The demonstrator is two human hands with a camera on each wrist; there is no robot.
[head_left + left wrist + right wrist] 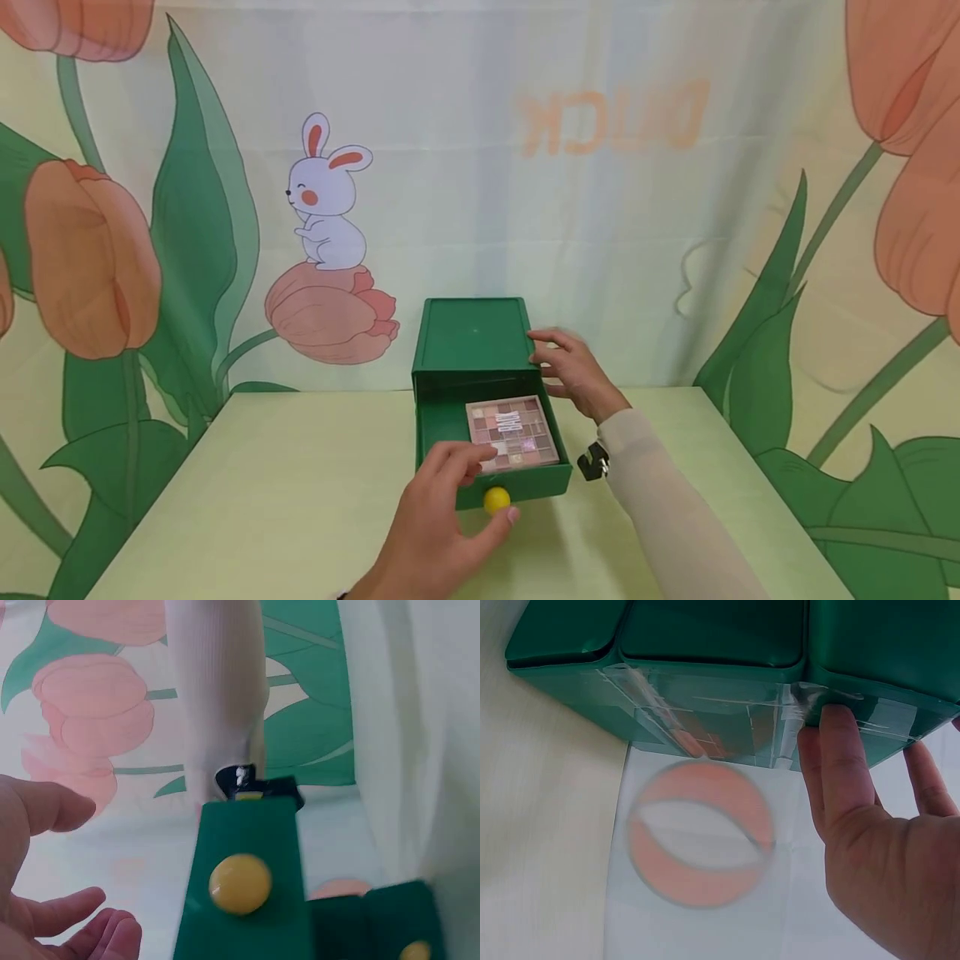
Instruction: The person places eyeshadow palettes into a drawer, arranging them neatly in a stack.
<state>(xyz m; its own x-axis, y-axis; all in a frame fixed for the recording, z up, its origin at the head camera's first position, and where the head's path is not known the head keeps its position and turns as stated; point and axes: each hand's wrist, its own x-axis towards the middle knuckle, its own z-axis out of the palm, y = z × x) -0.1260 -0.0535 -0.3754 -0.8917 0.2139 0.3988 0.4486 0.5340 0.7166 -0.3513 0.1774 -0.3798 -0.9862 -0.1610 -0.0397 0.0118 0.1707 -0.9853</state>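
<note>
A green drawer cabinet (pixel 474 333) stands at the back of the table with its top drawer (pixel 438 417) pulled out. Inside the drawer lies an eyeshadow palette (pixel 513 433) with many small pans, toward the right side. My left hand (pixel 442 517) hovers at the drawer front, thumb and fingers spread around the yellow knob (pixel 497 500). In the left wrist view, the fingers (pixel 75 911) are apart from the knob (pixel 240 884). My right hand (pixel 573 375) rests against the cabinet's right side; its extended fingers (pixel 844 761) touch the taped side in the right wrist view.
The pale table (pixel 315 475) extends to both sides of the cabinet. Behind it hangs a curtain (pixel 465 183) printed with tulips and a rabbit. A black clip-like device (pixel 594 462) sits at the right wrist. Another drawer with a yellow knob (pixel 415 951) shows below.
</note>
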